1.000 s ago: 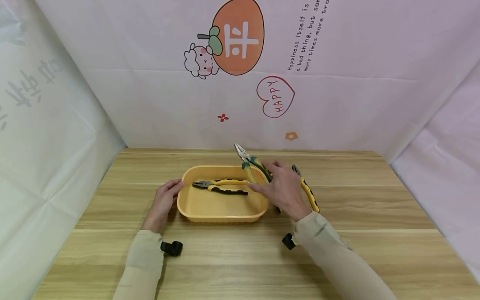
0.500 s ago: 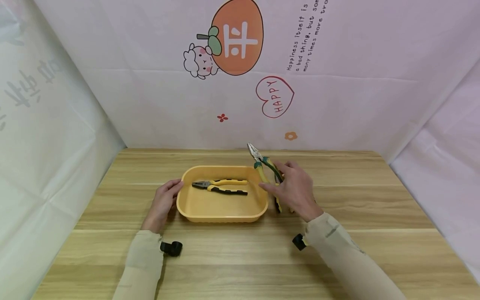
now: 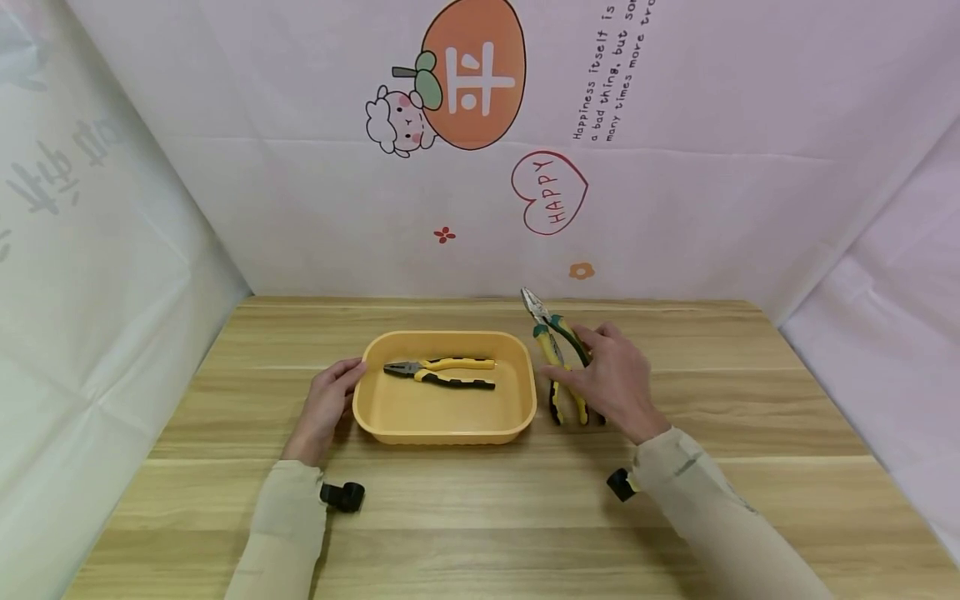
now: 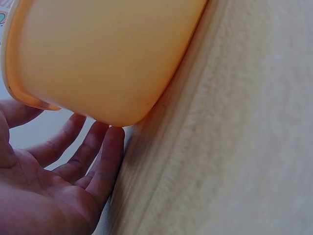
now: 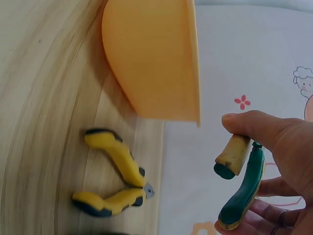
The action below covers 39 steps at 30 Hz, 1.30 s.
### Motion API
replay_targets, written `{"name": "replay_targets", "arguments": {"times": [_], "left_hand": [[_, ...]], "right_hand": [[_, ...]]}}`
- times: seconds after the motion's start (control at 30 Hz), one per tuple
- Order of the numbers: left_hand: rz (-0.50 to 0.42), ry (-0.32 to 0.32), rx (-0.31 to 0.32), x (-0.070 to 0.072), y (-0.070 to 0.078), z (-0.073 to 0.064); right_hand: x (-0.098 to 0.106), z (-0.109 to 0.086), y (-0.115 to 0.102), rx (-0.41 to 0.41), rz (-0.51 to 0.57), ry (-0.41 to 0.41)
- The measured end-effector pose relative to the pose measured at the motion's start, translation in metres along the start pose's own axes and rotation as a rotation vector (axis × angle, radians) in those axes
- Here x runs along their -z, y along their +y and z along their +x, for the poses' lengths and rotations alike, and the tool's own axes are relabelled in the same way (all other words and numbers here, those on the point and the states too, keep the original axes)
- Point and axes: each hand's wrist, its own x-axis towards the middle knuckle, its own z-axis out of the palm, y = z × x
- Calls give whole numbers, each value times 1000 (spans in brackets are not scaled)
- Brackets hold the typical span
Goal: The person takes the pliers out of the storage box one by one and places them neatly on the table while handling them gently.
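Observation:
My left hand [image 3: 327, 404] touches the outer left wall of a yellow plastic bin [image 3: 435, 439], fingertips against it just below the rim in the left wrist view. Inside the bin lie yellow-and-black pliers [image 3: 454, 382]. To the right of the bin, my right hand [image 3: 617, 379] grips combination pliers [image 3: 537, 310] with green-and-yellow handles, jaws pointing up and away to the left. Beneath them another pair of yellow-and-black pliers [image 5: 121, 159] lies on the table with handles spread. A dark handle end [image 3: 602, 419] shows beside it; the rest is hidden by the right hand.
The wood-grain table [image 3: 465, 517] reaches back to a white printed cloth [image 3: 337, 217] hanging behind. Similar cloth hangs on the left and right sides. The bin's right wall stands close beside the pliers on the table.
My right hand has moved right with the green-and-yellow pliers, from over the bin's right end to beside it. More of the pliers below now shows. The left hand and bin stay put.

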Motion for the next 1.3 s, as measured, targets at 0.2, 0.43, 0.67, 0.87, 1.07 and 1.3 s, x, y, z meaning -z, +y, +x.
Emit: {"name": "replay_targets", "arguments": {"times": [0.2,0.43,0.67,0.87,1.07,1.3], "left_hand": [[2,-3,3,0,1,-1],[4,0,6,0,0,0],[-2,0,3,0,-1,0],[-3,-2,2,0,-1,0],[-3,-7,5,0,-1,0],[-6,-6,5,0,0,0]], "right_hand": [[4,-2,12,-18,-7,12],[10,-4,25,-51,-23,3],[16,-7,37,-84,-33,-11],[21,-10,48,-121,-12,-31],[25,-13,58,-157,-30,-51],[29,-15,67,-222,-42,-84]]}}
